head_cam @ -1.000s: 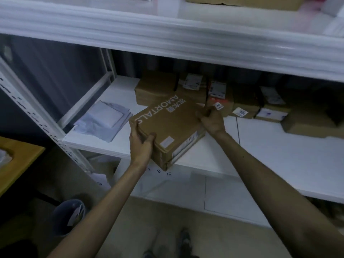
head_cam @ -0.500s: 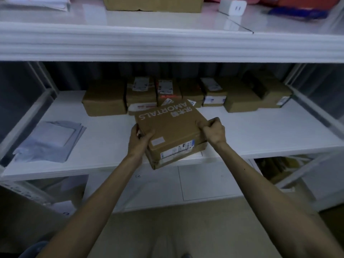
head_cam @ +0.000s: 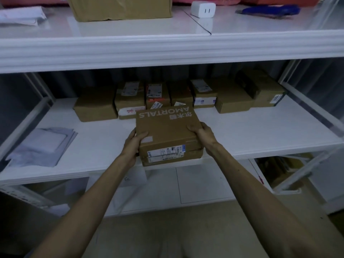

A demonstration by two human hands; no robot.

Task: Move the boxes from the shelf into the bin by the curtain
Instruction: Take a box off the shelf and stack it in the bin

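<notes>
The left hand (head_cam: 134, 146) grips the AMORTALS cardboard box's (head_cam: 167, 131) left edge, thumb on top. The right hand (head_cam: 203, 135) clasps its right edge.

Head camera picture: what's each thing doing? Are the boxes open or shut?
AMORTALS box: closed, held at the front edge of the shelf
left hand: grips the box's left side
right hand: grips the box's right side
row of boxes: closed, sitting at the shelf's back
grey bags: stacked flat, left on the shelf
white plug: standing on the upper shelf
</notes>
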